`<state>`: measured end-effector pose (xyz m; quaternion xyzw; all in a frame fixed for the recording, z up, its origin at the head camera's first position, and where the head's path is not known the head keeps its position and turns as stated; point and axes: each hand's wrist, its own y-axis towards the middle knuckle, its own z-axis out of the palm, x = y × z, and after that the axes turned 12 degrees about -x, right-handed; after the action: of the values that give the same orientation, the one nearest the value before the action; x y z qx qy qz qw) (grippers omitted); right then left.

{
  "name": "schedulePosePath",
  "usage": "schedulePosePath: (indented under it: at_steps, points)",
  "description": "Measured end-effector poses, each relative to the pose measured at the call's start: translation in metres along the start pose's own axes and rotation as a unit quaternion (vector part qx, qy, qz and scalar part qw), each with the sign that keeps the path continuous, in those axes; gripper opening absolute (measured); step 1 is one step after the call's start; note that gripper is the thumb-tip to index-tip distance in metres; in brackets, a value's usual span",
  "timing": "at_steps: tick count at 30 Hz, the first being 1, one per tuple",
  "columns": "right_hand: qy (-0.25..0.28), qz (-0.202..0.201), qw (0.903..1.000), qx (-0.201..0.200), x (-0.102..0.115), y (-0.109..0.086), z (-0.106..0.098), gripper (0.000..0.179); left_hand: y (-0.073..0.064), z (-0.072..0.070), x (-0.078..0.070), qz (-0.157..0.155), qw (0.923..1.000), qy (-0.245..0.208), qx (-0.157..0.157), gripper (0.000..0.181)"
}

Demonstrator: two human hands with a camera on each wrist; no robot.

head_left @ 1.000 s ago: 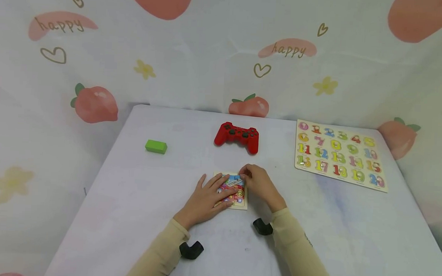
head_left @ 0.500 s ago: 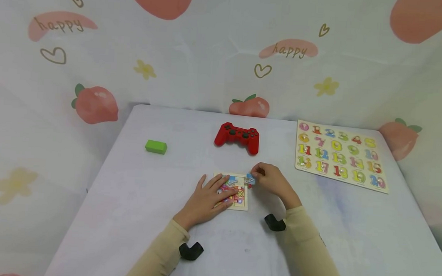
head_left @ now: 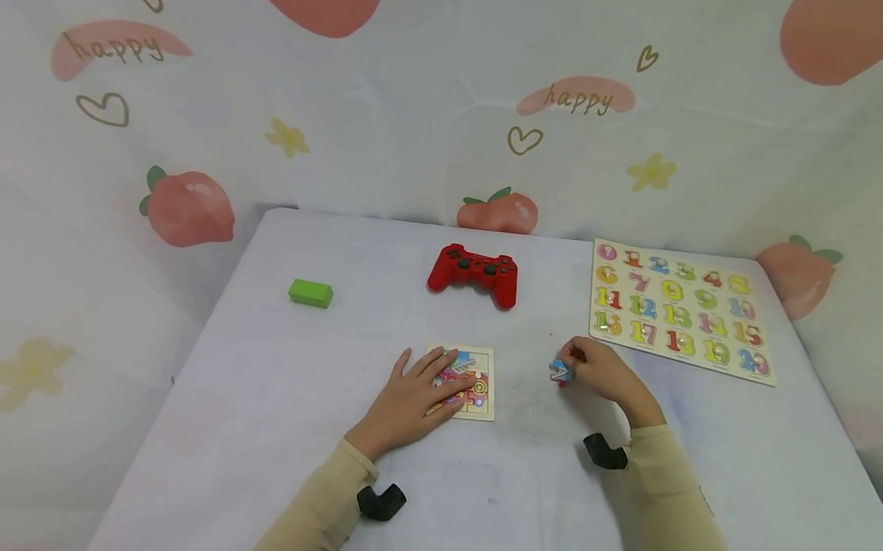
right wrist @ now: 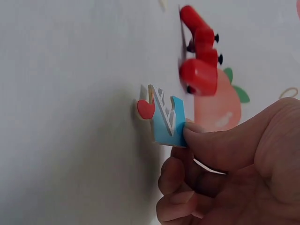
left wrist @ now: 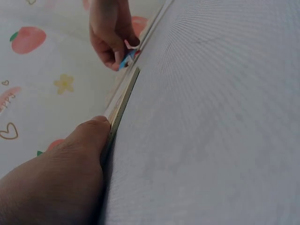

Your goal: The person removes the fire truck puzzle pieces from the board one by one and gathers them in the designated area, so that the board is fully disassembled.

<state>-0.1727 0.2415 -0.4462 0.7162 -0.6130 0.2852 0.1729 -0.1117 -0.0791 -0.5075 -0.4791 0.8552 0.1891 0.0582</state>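
Head view, piece: a small, flat, blue-and-white jigsaw piece with a red knob [head_left: 560,371] is at the left tip of the right hand [head_left: 594,371], the nearer hand to it; its red end faces the near side.
Head view, board: a small, square, pale puzzle board with a colourful picture [head_left: 471,416] lies on the white cloth-covered surface [head_left: 271,383], left of the piece and well apart from it.
Head view, bare patch: the board's far right corner shows pale; by judgement, the line between this corner and the piece, running left to right, matters most.
Head view, left hand: the left hand [head_left: 410,399] rests spread over the board's left part, gripping nothing.
Left wrist view, board edge: the left thumb lies along it; the pinched piece shows beyond the board's end.
Right wrist view, right grip: narrow, thumb and fingers pinching one end of the piece.
Right wrist view, long axis: unclear, the piece looking nearly square; its red knob juts away from the fingertips, towards the surface.
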Motion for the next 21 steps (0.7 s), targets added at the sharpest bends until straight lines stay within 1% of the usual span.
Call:
schedulePosePath:
  at_steps: [8,14,21]
  points:
    - [-0.014,-0.008,0.9998,-0.015,-0.009,-0.001,-0.012,0.011,0.000,0.000,0.001,0.010,0.9999,0.008,-0.009,0.046]
    - [-0.017,-0.020,0.9993,-0.026,-0.014,0.001,-0.011,0.011,0.000,0.000,0.001,0.013,0.9998,0.008,-0.014,0.046]
    - [-0.016,-0.017,0.9993,-0.030,-0.017,0.003,-0.009,0.007,0.000,0.000,0.001,0.015,0.9998,0.009,-0.013,0.046]
